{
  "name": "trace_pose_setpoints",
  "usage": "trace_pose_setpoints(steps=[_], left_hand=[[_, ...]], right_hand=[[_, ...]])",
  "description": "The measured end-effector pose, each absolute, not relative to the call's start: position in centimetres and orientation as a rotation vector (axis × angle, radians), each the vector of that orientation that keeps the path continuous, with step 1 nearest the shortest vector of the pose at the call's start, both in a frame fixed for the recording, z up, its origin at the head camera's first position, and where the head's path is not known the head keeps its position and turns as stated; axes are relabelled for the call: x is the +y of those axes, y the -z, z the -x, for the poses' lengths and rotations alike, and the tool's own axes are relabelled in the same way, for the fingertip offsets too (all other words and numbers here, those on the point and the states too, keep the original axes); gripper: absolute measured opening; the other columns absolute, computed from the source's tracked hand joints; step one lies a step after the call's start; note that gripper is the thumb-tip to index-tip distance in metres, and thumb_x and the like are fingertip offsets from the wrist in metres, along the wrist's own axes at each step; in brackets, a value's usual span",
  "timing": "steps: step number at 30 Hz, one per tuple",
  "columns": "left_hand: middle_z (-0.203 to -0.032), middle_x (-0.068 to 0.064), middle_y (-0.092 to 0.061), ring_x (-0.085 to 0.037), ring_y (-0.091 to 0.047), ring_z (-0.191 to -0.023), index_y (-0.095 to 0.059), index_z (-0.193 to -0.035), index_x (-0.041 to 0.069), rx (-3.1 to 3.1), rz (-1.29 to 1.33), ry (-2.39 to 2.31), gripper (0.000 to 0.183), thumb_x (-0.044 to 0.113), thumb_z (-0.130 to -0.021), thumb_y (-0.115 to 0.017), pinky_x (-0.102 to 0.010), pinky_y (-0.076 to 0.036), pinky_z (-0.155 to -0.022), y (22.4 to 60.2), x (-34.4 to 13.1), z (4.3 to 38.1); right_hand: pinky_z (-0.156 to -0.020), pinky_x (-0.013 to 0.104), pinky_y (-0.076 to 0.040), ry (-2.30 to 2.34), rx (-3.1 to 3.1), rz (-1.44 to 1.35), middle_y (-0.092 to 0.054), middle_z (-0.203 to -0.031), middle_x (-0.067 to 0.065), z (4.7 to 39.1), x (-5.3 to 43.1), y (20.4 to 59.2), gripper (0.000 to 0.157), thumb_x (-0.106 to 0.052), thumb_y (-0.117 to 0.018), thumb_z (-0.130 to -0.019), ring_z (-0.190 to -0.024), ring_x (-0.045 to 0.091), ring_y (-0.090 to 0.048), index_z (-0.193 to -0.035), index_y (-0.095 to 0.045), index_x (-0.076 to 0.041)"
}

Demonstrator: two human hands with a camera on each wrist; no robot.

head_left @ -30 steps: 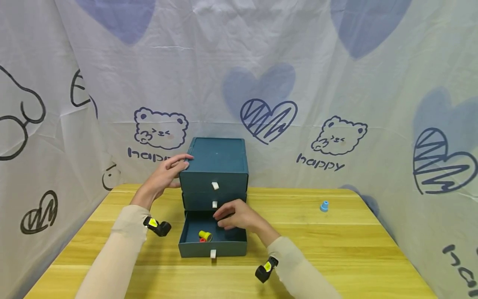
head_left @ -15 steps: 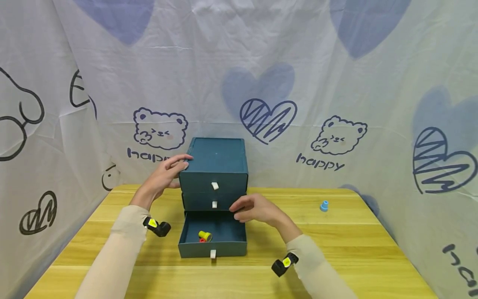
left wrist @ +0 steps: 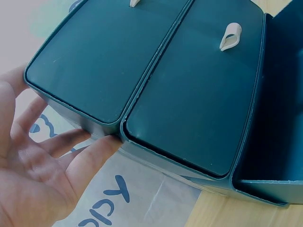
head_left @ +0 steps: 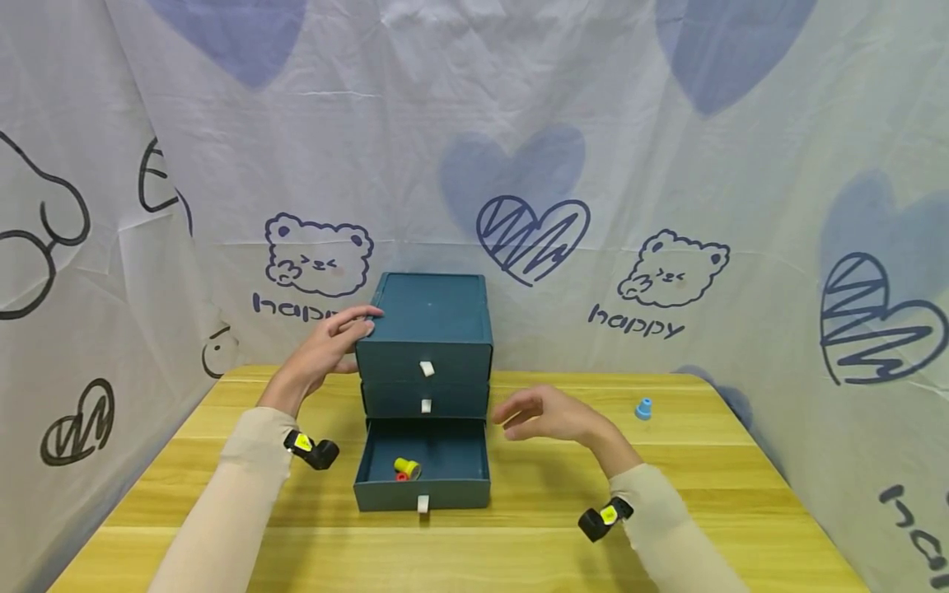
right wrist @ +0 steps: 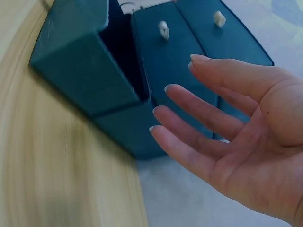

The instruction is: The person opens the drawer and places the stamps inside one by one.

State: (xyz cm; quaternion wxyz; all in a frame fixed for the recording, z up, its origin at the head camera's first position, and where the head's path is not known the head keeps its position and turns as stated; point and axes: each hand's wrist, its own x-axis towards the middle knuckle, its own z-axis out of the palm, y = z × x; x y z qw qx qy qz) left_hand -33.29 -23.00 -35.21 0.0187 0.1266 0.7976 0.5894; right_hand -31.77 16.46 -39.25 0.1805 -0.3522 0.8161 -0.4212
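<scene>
A dark teal drawer cabinet [head_left: 426, 329] stands on the table, its bottom drawer [head_left: 460, 492] pulled out. Inside that drawer lie a yellow stubby plastic piece with a wider end [head_left: 407, 468] and a small red piece [head_left: 402, 477]. My left hand [head_left: 320, 352] touches the cabinet's upper left side. In the left wrist view its fingers are extended, with fingertips against the side wall. My right hand [head_left: 552, 414] hovers just right of the cabinet, fingers loosely bent. The right wrist view shows its palm [right wrist: 265, 156] holding nothing.
A small light-blue stepped plastic piece [head_left: 644, 408] stands at the right of the wooden table [head_left: 667, 511]. White loop tabs [head_left: 426, 369] front the drawers. A printed white cloth [head_left: 534, 329] hangs behind and along both sides.
My right hand has moved right, out from over the open drawer to beside the cabinet. The left hand and the pieces in the drawer have stayed put.
</scene>
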Motion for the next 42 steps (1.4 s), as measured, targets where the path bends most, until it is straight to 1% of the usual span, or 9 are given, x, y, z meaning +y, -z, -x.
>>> trace_pose_setpoints(steps=[5,10,14,17,24,29,36,38,42], left_hand=[[-0.174,-0.012,-0.014,-0.054,-0.021,-0.154,-0.045,-0.154,0.016,2.484,-0.398,-1.829,0.052,0.042,-0.108,-0.05,-0.07,-0.042,-0.109,35.2,-23.0,33.3],[-0.174,-0.012,-0.015,-0.054,-0.021,-0.154,-0.045,-0.153,0.016,2.487,-0.393,-1.833,0.053,0.042,-0.108,-0.05,-0.071,-0.041,-0.11,35.2,-23.0,33.2],[-0.174,-0.013,-0.015,-0.054,-0.021,-0.154,-0.045,-0.153,0.016,2.485,-0.39,-1.833,0.053,0.043,-0.108,-0.05,-0.071,-0.041,-0.11,35.2,-23.0,33.2],[-0.173,-0.013,-0.015,-0.054,-0.022,-0.154,-0.045,-0.153,0.016,2.481,-0.387,-1.833,0.052,0.043,-0.108,-0.05,-0.071,-0.041,-0.11,35.3,-23.0,33.2],[-0.173,-0.012,-0.015,-0.053,-0.023,-0.154,-0.045,-0.153,0.016,2.474,-0.399,-1.837,0.052,0.043,-0.109,-0.05,-0.07,-0.042,-0.11,35.3,-23.0,33.3],[-0.173,-0.013,-0.015,-0.054,-0.023,-0.154,-0.044,-0.154,0.015,2.475,-0.406,-1.836,0.053,0.043,-0.109,-0.05,-0.07,-0.042,-0.11,35.2,-23.0,33.3],[-0.173,-0.013,-0.015,-0.054,-0.023,-0.154,-0.044,-0.153,0.015,2.477,-0.397,-1.834,0.053,0.042,-0.108,-0.05,-0.07,-0.042,-0.11,35.1,-23.0,33.2],[-0.173,-0.013,-0.015,-0.054,-0.023,-0.154,-0.044,-0.154,0.015,2.477,-0.395,-1.83,0.053,0.042,-0.109,-0.05,-0.07,-0.042,-0.11,35.1,-23.0,33.1],[-0.173,-0.014,-0.016,-0.054,-0.024,-0.153,-0.045,-0.153,0.015,2.487,-0.388,-1.825,0.052,0.042,-0.109,-0.05,-0.069,-0.042,-0.11,35.1,-22.9,33.1]], right_hand=[[-0.098,0.037,-0.061,1.18,2.38,0.978,-0.071,-0.129,0.02,32.3,18.8,39.4,0.03,-0.012,-0.072,-0.097,-0.118,0.036,-0.07,-0.125,-0.071,-0.003],[-0.098,0.041,-0.061,1.176,2.454,0.927,-0.069,-0.131,0.023,33.0,21.2,39.6,0.03,-0.013,-0.072,-0.097,-0.119,0.04,-0.068,-0.126,-0.071,-0.002],[-0.097,0.043,-0.061,1.143,2.529,0.893,-0.069,-0.129,0.023,33.6,23.0,39.8,0.029,-0.011,-0.072,-0.097,-0.12,0.044,-0.067,-0.124,-0.071,-0.002],[-0.096,0.044,-0.061,1.102,2.587,0.891,-0.071,-0.128,0.021,33.8,24.2,39.9,0.029,-0.012,-0.073,-0.096,-0.12,0.044,-0.067,-0.123,-0.071,-0.002],[-0.099,0.057,-0.056,1.019,2.704,0.968,-0.073,-0.122,0.019,34.4,26.9,40.3,0.028,-0.011,-0.074,-0.094,-0.116,0.044,-0.068,-0.121,-0.072,-0.002],[-0.094,0.053,-0.059,0.993,2.784,0.92,-0.075,-0.117,0.018,35.0,29.0,40.7,0.026,-0.009,-0.075,-0.093,-0.11,0.041,-0.07,-0.118,-0.073,-0.001],[-0.089,0.043,-0.06,0.969,2.861,0.779,-0.073,-0.119,0.023,36.3,31.9,41.9,0.027,-0.014,-0.077,-0.092,-0.11,0.041,-0.069,-0.116,-0.073,-0.002],[-0.09,0.046,-0.059,0.967,2.883,0.751,-0.073,-0.118,0.024,36.6,32.6,42.3,0.028,-0.012,-0.077,-0.091,-0.11,0.043,-0.068,-0.116,-0.073,0.0],[-0.096,0.059,-0.056,0.936,2.948,0.715,-0.072,-0.118,0.026,37.2,34.2,43.0,0.028,-0.006,-0.076,-0.09,-0.109,0.047,-0.067,-0.115,-0.072,0.005]])
